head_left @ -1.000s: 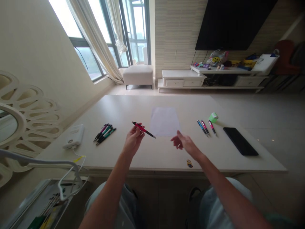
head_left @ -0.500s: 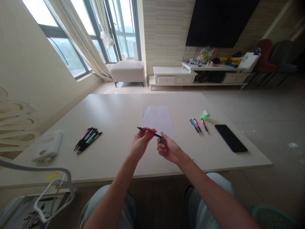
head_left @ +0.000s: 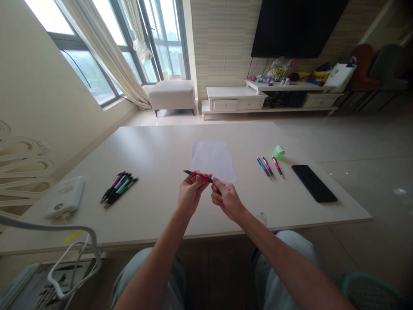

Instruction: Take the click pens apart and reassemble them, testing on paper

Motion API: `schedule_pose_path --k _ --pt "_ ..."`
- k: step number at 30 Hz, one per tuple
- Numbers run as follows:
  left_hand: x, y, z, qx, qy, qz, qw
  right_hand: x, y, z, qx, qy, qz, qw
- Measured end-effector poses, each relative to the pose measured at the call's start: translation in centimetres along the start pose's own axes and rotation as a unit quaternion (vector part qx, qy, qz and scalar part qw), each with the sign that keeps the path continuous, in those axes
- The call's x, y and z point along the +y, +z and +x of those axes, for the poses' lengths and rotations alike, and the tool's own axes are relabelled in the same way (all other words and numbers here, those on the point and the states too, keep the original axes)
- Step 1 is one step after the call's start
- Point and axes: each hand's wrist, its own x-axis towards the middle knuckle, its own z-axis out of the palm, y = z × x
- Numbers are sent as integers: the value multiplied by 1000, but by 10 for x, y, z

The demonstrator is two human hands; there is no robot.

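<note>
A red and black pen [head_left: 197,175] is held level above the table [head_left: 155,202], just in front of a white sheet of paper [head_left: 213,160]. My left hand [head_left: 189,194] pinches the pen near its middle. My right hand [head_left: 226,199] grips its right end, fingers curled round it. Both hands are close together over the table's near middle. To the left lies a bundle of several pens [head_left: 118,188]. To the right lie three pens [head_left: 269,166] side by side.
A white power bank [head_left: 65,196] with a cable sits at the table's left end. A green tape roll [head_left: 278,152] and a black phone [head_left: 313,183] lie at the right. A white wire stand [head_left: 74,254] stands near left. My knees show under the table's front edge.
My right hand came in from open above the table and closed on the pen's right end. The pen now sits lower and nearer the paper's front edge. The view shifted.
</note>
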Motion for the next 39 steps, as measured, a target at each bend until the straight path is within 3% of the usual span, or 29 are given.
schedule_pose_path --k 3,8,10,12,15,18,20,22,24,26,28,31,33,35,38,39 --pt "-1 1 -1 21 -16 -30 999 1 -1 -3 15 -61 -126 990" --pt "0 1 -3 32 -62 -60 996 -8 -6 -9 39 -170 -354 919" --pt "6 -3 -3 17 -70 -23 997 -11 -10 -7 24 -143 -340 929" --pt "16 -8 -3 -10 -65 56 996 -14 -15 -3 -8 -59 -255 965" --pt "32 -18 -3 -68 -40 254 964 -20 -24 3 -45 41 -149 987" --pt "39 -26 -6 -107 33 469 876 -26 -34 4 -87 52 -225 969" --pt "39 -28 -9 -135 120 593 785 -27 -39 2 -141 83 -279 946" --pt "36 -30 -13 -176 206 679 682 -25 -43 0 -194 152 -252 936" --pt "33 -30 -17 -213 260 722 605 -17 -45 -2 -233 223 -172 931" --pt "33 -31 -20 -235 286 746 554 -8 -46 -4 -247 263 -106 927" --pt "33 -32 -24 -253 292 771 507 0 -46 -6 -238 264 -104 929" --pt "32 -33 -30 -266 283 806 446 6 -44 -11 -191 164 -236 939" --pt "28 -34 -34 -261 274 819 431 6 -42 -17 -151 52 -383 910" --pt "25 -35 -38 -251 253 822 445 4 -41 -24 -112 -53 -526 841" --pt "23 -37 -41 -249 167 792 532 3 -40 -30 -100 -172 -671 714" --pt "23 -38 -42 -251 131 775 566 2 -40 -30 -106 -197 -694 685"
